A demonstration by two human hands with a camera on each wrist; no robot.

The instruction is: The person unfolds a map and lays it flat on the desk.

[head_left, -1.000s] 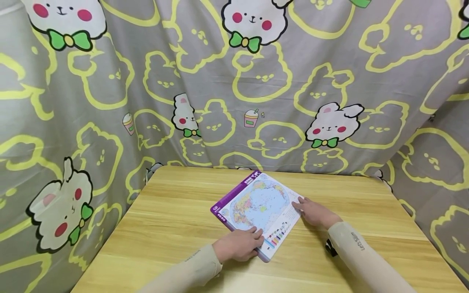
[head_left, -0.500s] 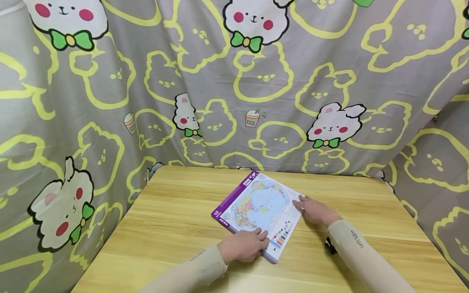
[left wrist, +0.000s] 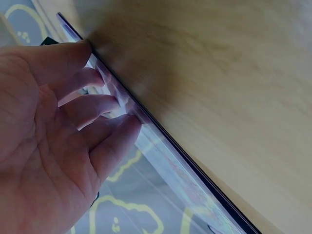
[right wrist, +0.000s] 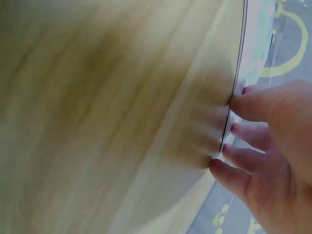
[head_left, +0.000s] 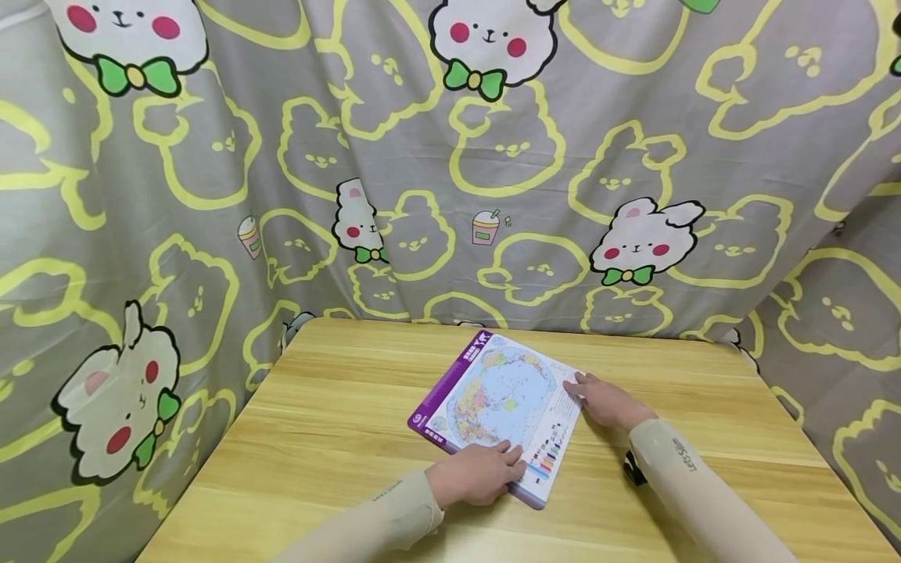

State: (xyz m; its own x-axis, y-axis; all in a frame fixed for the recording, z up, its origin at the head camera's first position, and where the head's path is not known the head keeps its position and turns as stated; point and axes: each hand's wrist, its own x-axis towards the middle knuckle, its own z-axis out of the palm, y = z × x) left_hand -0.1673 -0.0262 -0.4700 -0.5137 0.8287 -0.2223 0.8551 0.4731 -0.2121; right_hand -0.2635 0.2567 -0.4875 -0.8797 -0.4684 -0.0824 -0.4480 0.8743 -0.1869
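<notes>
A flat, glossy world map board (head_left: 510, 399) with a purple band along one side lies slanted on the wooden table. My left hand (head_left: 477, 473) rests on its near-left edge, fingers over the printed face. In the left wrist view the fingertips (left wrist: 134, 119) touch the glossy surface and the thumb is right at the dark rim. At the right-hand edge, my right hand (head_left: 607, 400) lays its fingertips on the margin. The right wrist view shows the thumb and fingertips (right wrist: 236, 102) along the thin edge of the board. Part of the near-left edge is hidden under the left hand.
The light wooden table (head_left: 303, 438) extends around the board. Behind it and on both sides hangs a grey curtain (head_left: 422, 156) with yellow outlines and white rabbit heads. A small black-and-white item (head_left: 635, 469) shows beside the right sleeve (head_left: 693, 477).
The map board has turned slightly counter-clockwise: its near corner has shifted right and its far corner left. The left hand has moved right with it; the right hand has hardly moved.
</notes>
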